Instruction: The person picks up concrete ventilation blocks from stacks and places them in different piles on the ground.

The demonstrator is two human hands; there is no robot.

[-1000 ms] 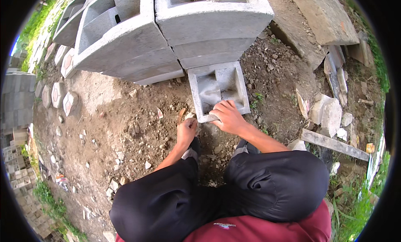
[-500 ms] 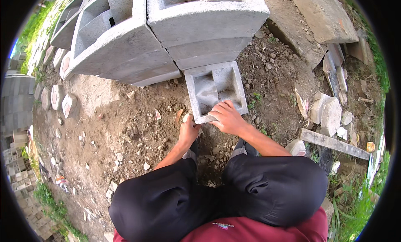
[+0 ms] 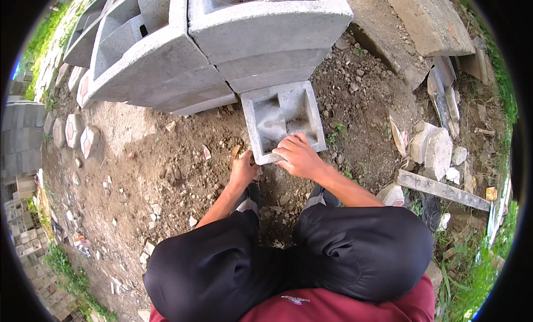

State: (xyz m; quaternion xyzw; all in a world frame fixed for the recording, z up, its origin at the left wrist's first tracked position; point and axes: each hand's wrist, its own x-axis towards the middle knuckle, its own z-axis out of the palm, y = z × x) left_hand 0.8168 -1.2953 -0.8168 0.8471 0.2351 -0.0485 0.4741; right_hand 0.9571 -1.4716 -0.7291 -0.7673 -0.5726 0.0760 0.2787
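Note:
A grey hollow concrete block with two open cavities sits on the dirt in front of me, against the foot of the taller block stack. My right hand is closed over its near wall, the fingers curling over the rim into the cavity. At the block's near left corner, my left hand is low to the ground with curled fingers. Whatever its fingertips hold is hidden. A small brown shard lies right beside those fingers.
Stacked hollow concrete blocks rise just beyond. Hexagonal paver pieces lie at the left. On the right are broken concrete chunks, a narrow plank-like bar and a large slab. Pebbly dirt surrounds my feet.
My left hand has shifted slightly left and away from me, covering a pale stone that showed beside it. The right hand keeps its hold on the block, which has not visibly moved.

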